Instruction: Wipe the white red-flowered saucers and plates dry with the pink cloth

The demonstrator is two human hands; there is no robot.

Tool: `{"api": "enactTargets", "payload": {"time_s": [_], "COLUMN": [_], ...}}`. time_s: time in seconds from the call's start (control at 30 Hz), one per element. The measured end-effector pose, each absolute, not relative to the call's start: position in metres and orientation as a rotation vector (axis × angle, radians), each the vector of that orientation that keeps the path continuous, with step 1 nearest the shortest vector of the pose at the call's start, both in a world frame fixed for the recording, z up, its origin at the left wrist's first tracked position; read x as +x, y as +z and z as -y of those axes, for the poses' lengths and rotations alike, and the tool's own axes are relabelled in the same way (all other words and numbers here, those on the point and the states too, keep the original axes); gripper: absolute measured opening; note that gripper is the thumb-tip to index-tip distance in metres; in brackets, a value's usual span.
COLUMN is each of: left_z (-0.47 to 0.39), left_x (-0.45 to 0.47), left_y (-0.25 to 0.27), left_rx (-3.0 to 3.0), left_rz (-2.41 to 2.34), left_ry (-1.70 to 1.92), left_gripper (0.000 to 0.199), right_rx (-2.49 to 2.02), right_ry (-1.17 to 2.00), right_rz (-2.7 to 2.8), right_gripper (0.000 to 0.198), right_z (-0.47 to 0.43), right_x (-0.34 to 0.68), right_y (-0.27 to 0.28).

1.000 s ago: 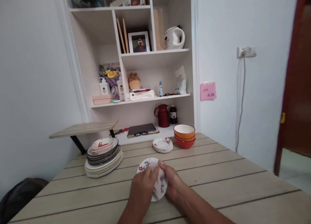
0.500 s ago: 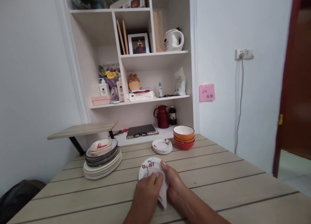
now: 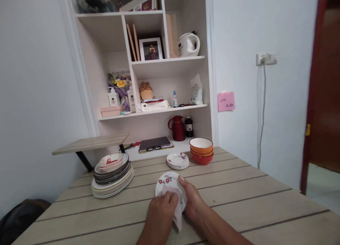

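Note:
A small white plate (image 3: 174, 178) with red flowers and grey leaves is held tilted above the front part of the table. My right hand (image 3: 193, 199) grips its right rim, thumb on the upper face and the other fingers hidden beneath. Bunched in the closed fingers of my left hand (image 3: 161, 211) is a pale pink cloth (image 3: 177, 216), pressed against the plate's face with one corner hanging down. Beyond the plate sits a short stack of similar flowered plates (image 3: 177, 159). Right of that stack stand nested orange and red bowls (image 3: 201, 151).
On the left of the wooden table (image 3: 239, 188) rises a tall pile of plates (image 3: 113, 177), topped by pinkish dishes. Behind it is a small raised wooden shelf (image 3: 90, 144). A red jug (image 3: 177, 128) and a dark laptop-like slab (image 3: 155, 143) stand in the wall unit.
The held plate has shifted slightly right, and more of its lower right edge shows. The cloth has slid a little lower on it. The stacks have stayed put.

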State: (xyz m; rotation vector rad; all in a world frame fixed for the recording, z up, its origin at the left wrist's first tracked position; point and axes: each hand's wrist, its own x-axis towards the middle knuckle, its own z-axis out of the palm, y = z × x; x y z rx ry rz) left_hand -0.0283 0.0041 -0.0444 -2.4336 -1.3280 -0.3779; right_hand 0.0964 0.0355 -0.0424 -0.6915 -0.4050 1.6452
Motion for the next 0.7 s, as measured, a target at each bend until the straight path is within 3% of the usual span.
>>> {"api": "enactTargets", "payload": {"time_s": [0.17, 0.33, 0.6, 0.7], "left_z": [-0.008, -0.011, -0.007, -0.008], "left_x": [-0.037, -0.044, -0.031, -0.034], "left_y": [-0.037, -0.026, -0.049, -0.048], "left_rx": [-2.331, -2.225, -2.432, -2.374], "left_rz": [1.6, 1.826, 1.278, 1.351], "left_ry": [-0.481, -0.447, -0.414, -0.459], "left_gripper": [0.038, 0.036, 0.026, 0.031], "right_rx": [-0.634, -0.669, -0.658, -0.628], "right_ry": [1.641, 1.612, 1.664, 1.684], "right_rz": [0.417, 0.372, 0.372, 0.413], "right_gripper": [0.014, 0.011, 0.014, 0.014], "right_z": [-0.026, -0.024, -0.029, -0.026], "right_x": [0.08, 0.078, 0.091, 0.085], "right_y": [-0.044, -0.035, -0.039, -0.042]}}
